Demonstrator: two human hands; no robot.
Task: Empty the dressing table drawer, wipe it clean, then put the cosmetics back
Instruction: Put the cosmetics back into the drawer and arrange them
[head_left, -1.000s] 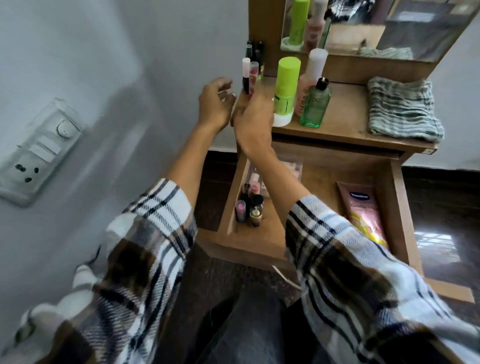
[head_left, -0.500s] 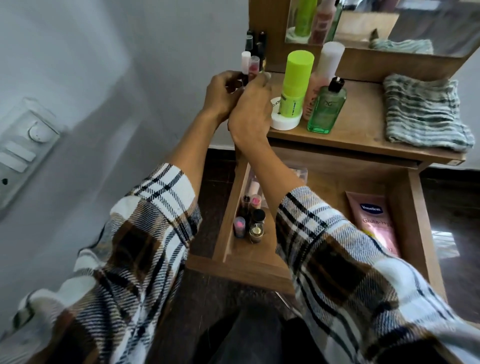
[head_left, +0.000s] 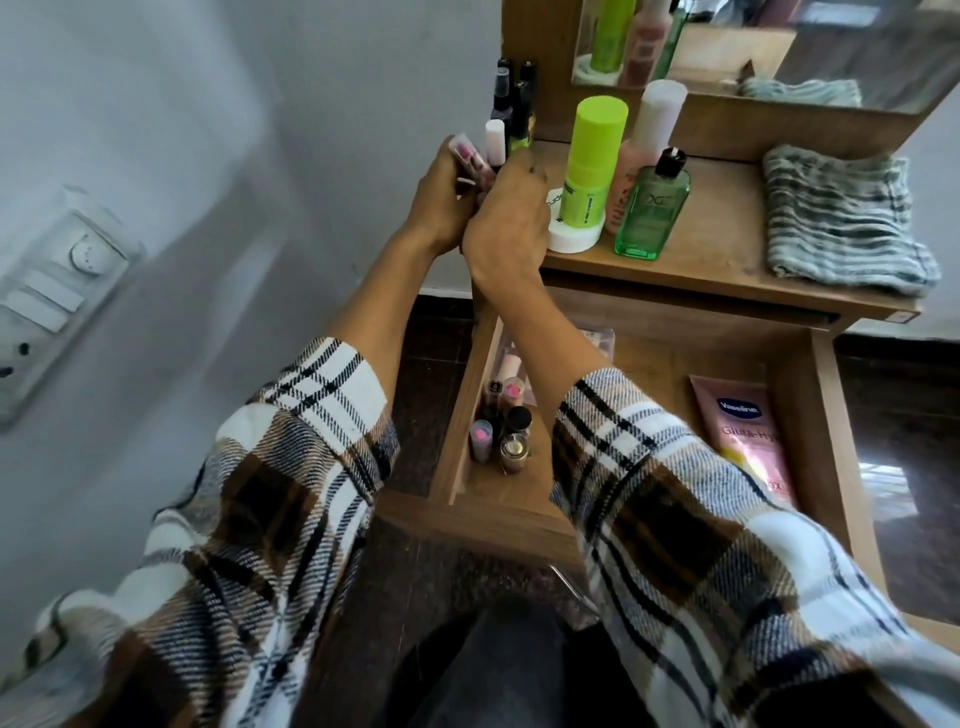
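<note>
Wooden and pale brown, the dressing table top (head_left: 727, 260) fills the head view from twelve to two o'clock, and its open drawer (head_left: 826, 415) lies below it toward three o'clock. Both hands meet at the table's left edge, near eleven o'clock from the middle of the frame. The left hand (head_left: 441, 202) has its fingers curled round a small pink-capped tube (head_left: 470, 161), held tilted just above the knuckles. The right hand (head_left: 511, 223) shows only its back; its fingers bend away from the camera, so whether they grasp anything I cannot tell. Behind the hands stands a cluster of slim dark bottles (head_left: 511, 104), partly hidden and too blurred to sort. To the right stand a lime-green bottle (head_left: 592, 161) on a white jar (head_left: 574, 236), a pinkish bottle (head_left: 649, 135) behind it, and a green pump bottle (head_left: 652, 213). A striped folded cloth (head_left: 841, 213) lies at two o'clock. The mirror (head_left: 779, 47) is cut off by the top edge. In the drawer's left side, several small upright cosmetics (head_left: 504, 426) stand together, the right forearm covering those behind. A pink lotion tube (head_left: 748, 436) lies flat at the drawer's right, its lower print unreadable. A blurred wall switch plate (head_left: 47, 312) sits at nine o'clock.
</note>
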